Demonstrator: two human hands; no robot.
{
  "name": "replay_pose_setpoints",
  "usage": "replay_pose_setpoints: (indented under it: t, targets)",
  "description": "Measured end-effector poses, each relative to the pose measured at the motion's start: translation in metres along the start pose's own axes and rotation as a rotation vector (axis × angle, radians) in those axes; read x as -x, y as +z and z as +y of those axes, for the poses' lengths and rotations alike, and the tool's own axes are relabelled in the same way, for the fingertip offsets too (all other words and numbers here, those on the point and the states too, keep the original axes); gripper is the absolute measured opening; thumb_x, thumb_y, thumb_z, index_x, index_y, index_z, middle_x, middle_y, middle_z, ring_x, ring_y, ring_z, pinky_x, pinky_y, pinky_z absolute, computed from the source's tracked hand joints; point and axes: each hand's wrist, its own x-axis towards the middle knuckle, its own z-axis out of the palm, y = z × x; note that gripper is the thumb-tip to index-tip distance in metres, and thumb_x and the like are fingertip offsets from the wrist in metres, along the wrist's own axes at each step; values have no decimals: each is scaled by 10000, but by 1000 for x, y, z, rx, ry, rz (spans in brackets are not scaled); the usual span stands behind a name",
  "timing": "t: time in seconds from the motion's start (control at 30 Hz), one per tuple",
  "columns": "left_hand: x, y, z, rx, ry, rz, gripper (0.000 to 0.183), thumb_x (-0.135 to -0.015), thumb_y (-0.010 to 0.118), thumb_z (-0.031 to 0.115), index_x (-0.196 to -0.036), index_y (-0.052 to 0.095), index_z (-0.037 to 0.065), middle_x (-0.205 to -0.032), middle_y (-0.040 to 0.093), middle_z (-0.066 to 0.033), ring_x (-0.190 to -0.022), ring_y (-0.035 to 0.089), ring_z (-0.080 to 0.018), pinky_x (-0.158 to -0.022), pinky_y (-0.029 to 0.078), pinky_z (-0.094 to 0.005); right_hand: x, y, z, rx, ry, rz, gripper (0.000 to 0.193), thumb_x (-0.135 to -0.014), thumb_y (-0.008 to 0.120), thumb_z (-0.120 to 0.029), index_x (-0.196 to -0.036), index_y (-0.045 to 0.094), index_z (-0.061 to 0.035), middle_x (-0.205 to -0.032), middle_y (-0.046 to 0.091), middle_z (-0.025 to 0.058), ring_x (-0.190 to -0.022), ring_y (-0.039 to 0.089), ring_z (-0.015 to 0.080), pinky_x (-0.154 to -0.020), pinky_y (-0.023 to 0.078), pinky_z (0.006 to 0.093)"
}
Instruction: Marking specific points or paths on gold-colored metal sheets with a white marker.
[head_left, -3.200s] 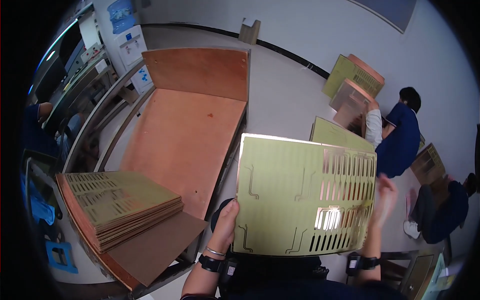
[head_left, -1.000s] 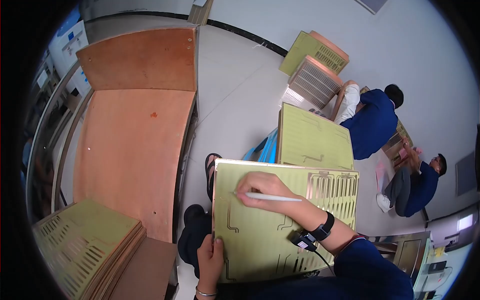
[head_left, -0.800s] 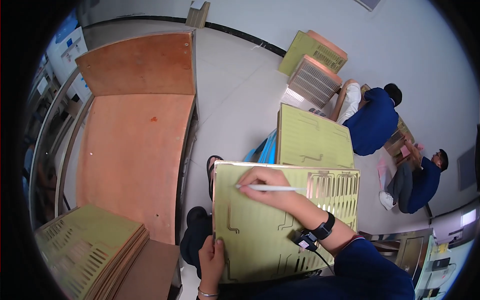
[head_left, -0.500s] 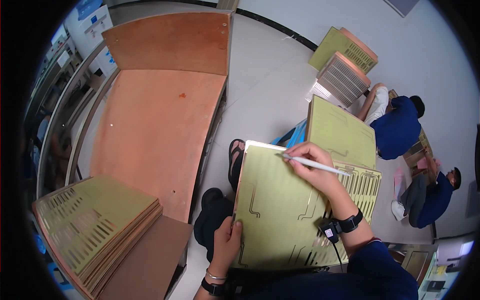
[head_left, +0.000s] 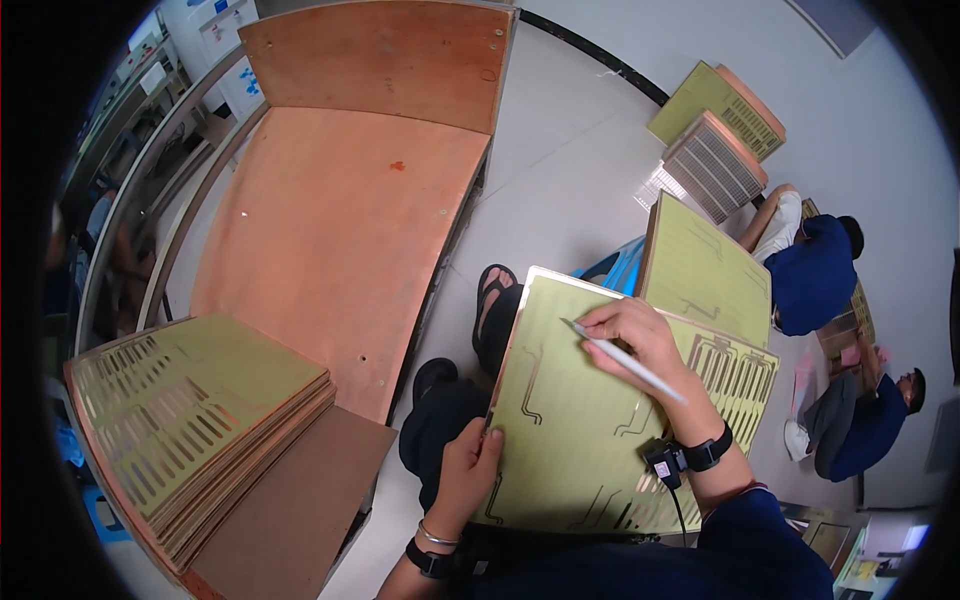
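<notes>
A yellow-green slotted panel (head_left: pixel 580 420) with a copper-coloured edge rests on my lap. My left hand (head_left: pixel 468 472) grips its near left edge, thumb on top. My right hand (head_left: pixel 635 340) lies on the panel's upper part and holds a thin white pen-like tool (head_left: pixel 622 360), its tip touching the panel near the top left. Both wrists wear dark bands.
A stack of similar slotted panels (head_left: pixel 190 420) sits on a wooden platform (head_left: pixel 340 240) at my left. Another panel (head_left: pixel 705 270) leans just beyond mine, and more panels (head_left: pixel 715 150) stand on the floor farther off. Two people in blue (head_left: pixel 815 275) sit at the right.
At first I held the panel up with both hands. Now it lies on my lap, and my right hand with the tool has shifted toward its upper left. The view has swung left.
</notes>
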Motion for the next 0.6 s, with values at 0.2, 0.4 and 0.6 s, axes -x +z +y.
replay_pose_setpoints:
  t: [0.2, 0.4, 0.6]
  targets:
    - [2, 0, 4, 1, -86, -27, 270, -960, 508, 211, -788, 464, 7, -632, 400, 9, -643, 356, -52, -538, 336, -245, 0, 5, -3, 100, -78, -2, 203, -670, 738, 6, -788, 583, -52, -869, 654, 62, -779, 627, 229, -673, 483, 317]
    - [0, -1, -3, 7, 10, 11, 263, -953, 533, 201, -791, 482, 0, -562, 420, -31, -557, 380, -55, -487, 345, -255, -4, 10, -2, 61, -29, 53, 202, -667, 731, 32, -783, 582, -40, -865, 650, 76, -774, 624, 240, -698, 495, 325]
    - [-2, -1, 2, 4, -39, -21, 253, -951, 520, 182, -780, 459, 5, -609, 390, 8, -621, 346, -46, -518, 321, -246, -9, 14, -4, 82, -20, 67, 193, -671, 725, 36, -782, 584, -35, -864, 652, 81, -786, 629, 240, -704, 498, 330]
